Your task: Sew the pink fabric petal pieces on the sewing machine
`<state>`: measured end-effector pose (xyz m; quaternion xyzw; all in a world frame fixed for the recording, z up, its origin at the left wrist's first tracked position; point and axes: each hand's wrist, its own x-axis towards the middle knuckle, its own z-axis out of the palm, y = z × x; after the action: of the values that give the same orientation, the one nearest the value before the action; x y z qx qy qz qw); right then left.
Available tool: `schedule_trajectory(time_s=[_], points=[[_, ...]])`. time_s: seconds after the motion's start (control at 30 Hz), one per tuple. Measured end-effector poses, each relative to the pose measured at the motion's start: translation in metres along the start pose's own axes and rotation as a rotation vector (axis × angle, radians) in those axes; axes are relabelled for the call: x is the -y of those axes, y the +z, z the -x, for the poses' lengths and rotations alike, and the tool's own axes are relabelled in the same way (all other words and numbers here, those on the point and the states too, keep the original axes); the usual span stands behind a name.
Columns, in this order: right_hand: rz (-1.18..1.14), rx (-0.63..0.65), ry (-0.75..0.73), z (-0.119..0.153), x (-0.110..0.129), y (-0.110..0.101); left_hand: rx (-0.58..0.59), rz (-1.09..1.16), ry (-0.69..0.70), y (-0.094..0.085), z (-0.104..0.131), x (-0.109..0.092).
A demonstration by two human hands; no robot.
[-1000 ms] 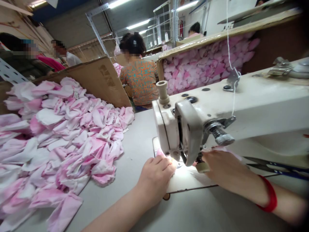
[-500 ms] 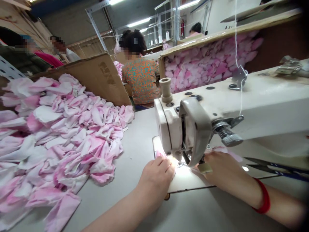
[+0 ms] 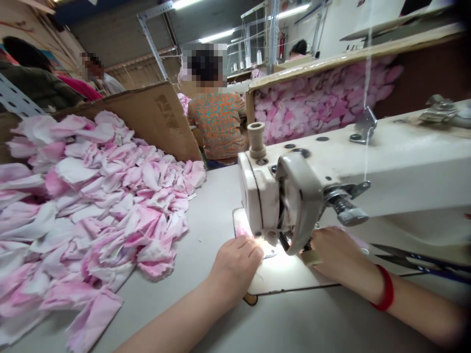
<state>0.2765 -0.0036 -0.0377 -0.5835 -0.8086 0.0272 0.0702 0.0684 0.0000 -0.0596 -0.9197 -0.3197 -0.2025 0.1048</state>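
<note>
Found no readable text, label, brand, number or sign, just a dark mark [image 3: 167, 106], too blurred to make out, on the brown cardboard panel [image 3: 142, 112].

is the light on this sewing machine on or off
On: the bed glows brightly under the machine head, by the left hand; the bulb can't be made out.

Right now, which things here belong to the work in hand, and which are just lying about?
Seemingly in the work:
sewing machine
white thread
pink cloth at the left hand
probably the pile of pink-and-white cloth pieces

Apparently lying about:
scissors, untouched
cardboard panel
background thread cones
</note>
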Motion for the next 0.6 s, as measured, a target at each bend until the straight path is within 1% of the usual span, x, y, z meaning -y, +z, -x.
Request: schedule_trajectory(time_s=[0.1,0.23,0.33,0.43,0.53,0.6], points=[[0.025,0.028,0.012,-0.001,0.000,-0.002,-0.025,-0.008,0.027,-0.002,-0.003,0.001],[0.043,0.030,0.009,-0.002,-0.005,-0.002,-0.049,-0.032,0.062,-0.004,-0.004,0.000],[0.115,0.000,0.044,-0.003,-0.009,-0.001,-0.048,-0.017,0.066,-0.003,-0.002,-0.001],[0.200,-0.035,0.075,-0.004,-0.011,0.001,-0.082,-0.003,0.032,-0.002,-0.002,-0.003],[0.206,-0.064,0.070,-0.003,-0.012,0.002,-0.125,-0.016,0.011,-0.001,-0.004,-0.002],[0.192,-0.088,0.076,-0.003,-0.013,0.003,-0.118,-0.029,0.017,-0.001,-0.005,-0.002]])
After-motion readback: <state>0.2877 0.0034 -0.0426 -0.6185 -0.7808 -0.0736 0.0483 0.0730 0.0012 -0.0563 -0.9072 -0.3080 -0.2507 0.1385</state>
